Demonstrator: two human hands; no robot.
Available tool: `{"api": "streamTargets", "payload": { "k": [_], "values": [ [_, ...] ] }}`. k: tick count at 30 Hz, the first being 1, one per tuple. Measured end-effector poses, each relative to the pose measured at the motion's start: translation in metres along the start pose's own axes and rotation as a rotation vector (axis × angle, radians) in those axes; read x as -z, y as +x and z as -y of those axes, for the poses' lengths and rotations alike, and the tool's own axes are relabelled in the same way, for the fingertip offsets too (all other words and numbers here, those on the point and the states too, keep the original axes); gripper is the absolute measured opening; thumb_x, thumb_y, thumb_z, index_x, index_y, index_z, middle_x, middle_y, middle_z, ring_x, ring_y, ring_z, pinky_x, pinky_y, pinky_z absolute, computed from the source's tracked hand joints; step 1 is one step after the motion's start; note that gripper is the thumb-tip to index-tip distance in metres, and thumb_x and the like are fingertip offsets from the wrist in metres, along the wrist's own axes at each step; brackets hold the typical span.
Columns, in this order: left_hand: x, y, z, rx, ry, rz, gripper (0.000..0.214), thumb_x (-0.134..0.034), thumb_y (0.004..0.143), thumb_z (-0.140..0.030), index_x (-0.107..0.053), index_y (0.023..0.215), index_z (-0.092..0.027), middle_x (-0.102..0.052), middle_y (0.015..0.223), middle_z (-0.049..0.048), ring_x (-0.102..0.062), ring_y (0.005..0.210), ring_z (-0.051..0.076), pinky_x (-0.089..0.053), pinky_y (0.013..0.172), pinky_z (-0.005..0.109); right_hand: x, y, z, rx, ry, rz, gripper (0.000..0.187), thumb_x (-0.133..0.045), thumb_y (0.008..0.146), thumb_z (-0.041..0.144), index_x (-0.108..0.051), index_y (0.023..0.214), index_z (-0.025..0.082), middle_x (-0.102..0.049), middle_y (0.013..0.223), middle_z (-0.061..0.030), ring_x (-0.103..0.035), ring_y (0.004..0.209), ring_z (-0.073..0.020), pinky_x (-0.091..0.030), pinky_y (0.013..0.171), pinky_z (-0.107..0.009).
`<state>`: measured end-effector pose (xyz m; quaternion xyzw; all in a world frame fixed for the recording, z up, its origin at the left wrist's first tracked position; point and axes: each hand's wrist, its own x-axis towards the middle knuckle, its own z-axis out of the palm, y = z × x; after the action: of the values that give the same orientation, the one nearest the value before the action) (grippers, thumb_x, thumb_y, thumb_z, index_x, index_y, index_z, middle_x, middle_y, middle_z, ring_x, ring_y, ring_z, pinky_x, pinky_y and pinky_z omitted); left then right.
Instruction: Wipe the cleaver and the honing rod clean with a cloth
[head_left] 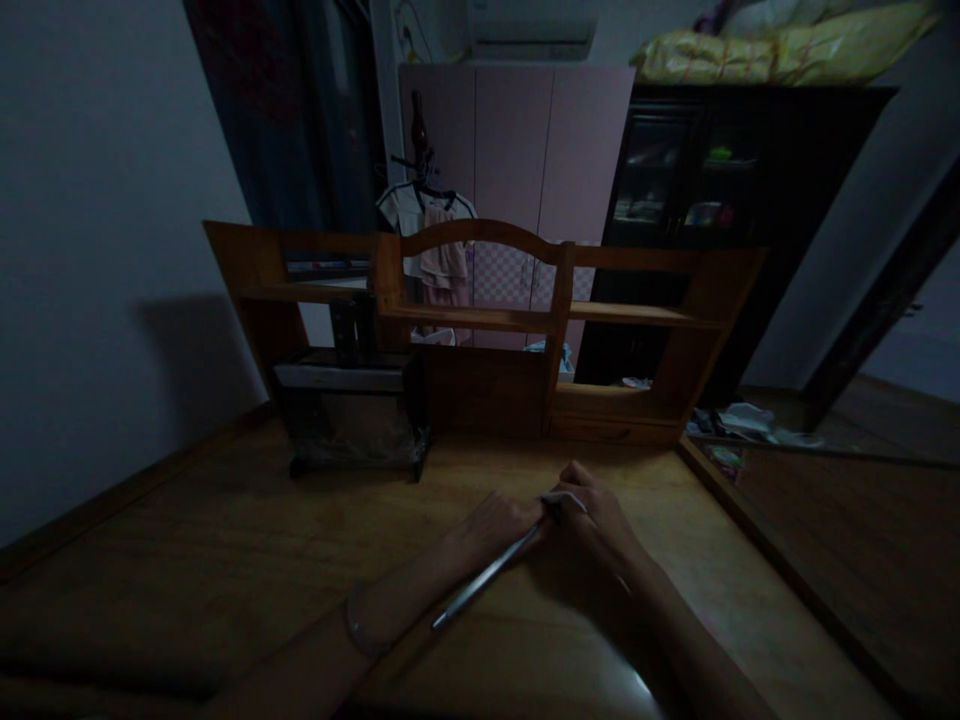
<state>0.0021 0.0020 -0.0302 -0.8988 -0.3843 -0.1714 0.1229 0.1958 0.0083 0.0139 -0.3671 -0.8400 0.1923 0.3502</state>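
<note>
My left hand (496,520) is closed round the upper part of a slim silver rod (480,583). The rod slants down and left, its lower tip above the wooden surface. Right beside it, my right hand (592,508) is closed on a thin white piece (568,498), perhaps cloth or paper, at the rod's upper end. A small dark part shows between the two hands. The fingers hide most of that end, so I cannot tell how the white piece and the rod are joined.
A wooden shelf unit (480,318) stands along the far side of the wooden surface (465,480). In front of its left part is a dark box-like appliance (345,410). A raised wooden edge (780,540) runs down the right. The room is dim.
</note>
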Motion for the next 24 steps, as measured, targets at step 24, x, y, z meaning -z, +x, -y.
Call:
{"api": "streamTargets", "payload": {
  "k": [24],
  "values": [
    [-0.007, -0.001, -0.002, 0.005, -0.097, 0.012, 0.033, -0.033, 0.092, -0.036, -0.06, 0.093, -0.017, -0.063, 0.07, 0.0083, -0.057, 0.055, 0.021, -0.036, 0.054, 0.032, 0.008, 0.001, -0.028, -0.84, 0.663, 0.039, 0.021, -0.051, 0.065, 0.032, -0.061, 0.076, 0.017, -0.063, 0.065, -0.0021, -0.054, 0.055, -0.0156, -0.038, 0.049, -0.025]
  ]
}}
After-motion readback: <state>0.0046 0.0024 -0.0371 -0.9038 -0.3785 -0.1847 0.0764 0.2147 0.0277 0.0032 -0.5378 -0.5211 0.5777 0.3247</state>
